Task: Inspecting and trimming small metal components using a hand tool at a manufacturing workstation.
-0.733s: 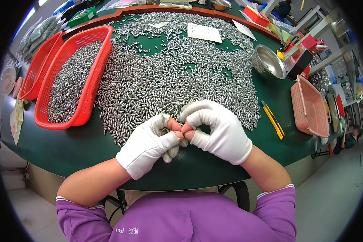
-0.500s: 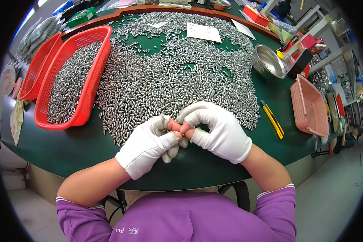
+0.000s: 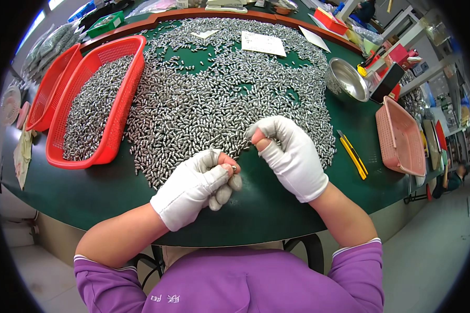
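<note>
My left hand (image 3: 196,188), in a white glove with bare thumb and finger tips, pinches a small silvery metal piece (image 3: 234,168) above the table's near part. To its right and a little farther off, my right hand (image 3: 295,156), gloved the same way, is held over the near edge of a wide spread of small metal pieces (image 3: 214,109). Its thumb and forefinger are closed together. What they hold, if anything, cannot be made out. The two hands are apart.
A red basket (image 3: 133,88) full of such pieces stands at left, beside another red basket (image 3: 42,112). Paper slips (image 3: 263,43) lie on the spread. At right are a metal bowl (image 3: 357,86), a yellow cutter knife (image 3: 354,156) and a pink basket (image 3: 402,161). A wooden rim (image 3: 203,11) borders the green table (image 3: 104,190).
My right hand has parted from the left and moved away and slightly right, over the spread's near edge. My left hand has stayed almost in place, and the metal piece in it now shows.
</note>
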`<action>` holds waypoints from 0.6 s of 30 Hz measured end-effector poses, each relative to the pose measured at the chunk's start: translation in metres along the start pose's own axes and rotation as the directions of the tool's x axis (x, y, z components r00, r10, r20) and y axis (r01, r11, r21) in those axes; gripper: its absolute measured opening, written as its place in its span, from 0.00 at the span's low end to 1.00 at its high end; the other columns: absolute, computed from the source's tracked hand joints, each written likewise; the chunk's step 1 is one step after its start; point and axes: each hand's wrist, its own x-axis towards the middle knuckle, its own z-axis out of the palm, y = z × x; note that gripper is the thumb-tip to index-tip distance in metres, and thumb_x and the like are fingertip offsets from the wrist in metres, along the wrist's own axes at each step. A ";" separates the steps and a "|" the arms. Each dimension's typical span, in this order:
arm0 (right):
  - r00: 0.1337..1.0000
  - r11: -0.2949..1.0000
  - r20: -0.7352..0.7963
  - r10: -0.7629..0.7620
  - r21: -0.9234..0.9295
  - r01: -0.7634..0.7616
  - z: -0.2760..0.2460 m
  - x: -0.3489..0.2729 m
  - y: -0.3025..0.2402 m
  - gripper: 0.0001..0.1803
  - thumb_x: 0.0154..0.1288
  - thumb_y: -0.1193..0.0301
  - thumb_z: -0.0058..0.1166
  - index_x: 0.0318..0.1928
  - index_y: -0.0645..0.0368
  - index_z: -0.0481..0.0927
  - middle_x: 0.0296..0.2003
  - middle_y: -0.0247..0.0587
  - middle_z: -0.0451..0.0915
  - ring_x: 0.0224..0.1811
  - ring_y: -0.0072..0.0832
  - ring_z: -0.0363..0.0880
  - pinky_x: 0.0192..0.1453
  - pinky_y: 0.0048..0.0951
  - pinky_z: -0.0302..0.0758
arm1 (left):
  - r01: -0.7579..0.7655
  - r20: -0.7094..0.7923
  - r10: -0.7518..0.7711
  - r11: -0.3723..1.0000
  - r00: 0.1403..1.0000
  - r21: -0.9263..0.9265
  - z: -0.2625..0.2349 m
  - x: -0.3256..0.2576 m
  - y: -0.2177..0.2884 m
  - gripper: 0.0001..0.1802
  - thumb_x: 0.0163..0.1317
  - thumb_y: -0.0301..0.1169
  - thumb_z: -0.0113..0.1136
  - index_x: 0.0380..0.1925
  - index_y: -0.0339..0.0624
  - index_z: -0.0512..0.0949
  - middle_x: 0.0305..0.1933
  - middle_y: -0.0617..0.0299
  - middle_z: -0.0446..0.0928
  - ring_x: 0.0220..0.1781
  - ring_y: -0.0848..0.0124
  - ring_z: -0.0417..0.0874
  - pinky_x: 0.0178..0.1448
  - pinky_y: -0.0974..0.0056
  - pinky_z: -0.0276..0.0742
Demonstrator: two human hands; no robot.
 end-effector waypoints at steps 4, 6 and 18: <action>0.993 0.988 -0.053 -0.102 -0.125 0.095 -0.005 0.005 0.006 0.03 0.60 0.77 0.59 0.35 0.61 0.80 0.32 0.40 0.79 0.36 0.30 0.78 0.43 0.28 0.75 | -0.010 0.034 0.011 1.000 0.999 -0.014 -0.003 0.000 0.004 0.09 0.69 0.38 0.54 0.39 0.45 0.71 0.29 0.69 0.72 0.21 0.84 0.64 0.23 0.77 0.57; 0.916 0.875 -0.071 -0.396 -0.333 0.352 -0.005 0.014 0.010 0.04 0.57 0.79 0.59 0.34 0.60 0.80 0.32 0.40 0.79 0.35 0.34 0.79 0.43 0.30 0.76 | -0.030 0.018 0.031 0.997 0.999 -0.065 -0.003 -0.001 0.006 0.09 0.69 0.38 0.54 0.39 0.46 0.70 0.25 0.72 0.67 0.20 0.85 0.58 0.22 0.77 0.50; 0.748 0.646 -0.245 -0.617 -0.700 0.304 -0.059 0.007 -0.015 0.10 0.53 0.78 0.62 0.38 0.57 0.84 0.35 0.42 0.82 0.39 0.37 0.81 0.48 0.32 0.76 | -0.389 -0.146 0.559 0.719 0.816 0.575 -0.010 0.002 0.001 0.03 0.67 0.28 0.54 0.37 0.42 0.74 0.28 0.72 0.71 0.26 0.84 0.66 0.30 0.77 0.63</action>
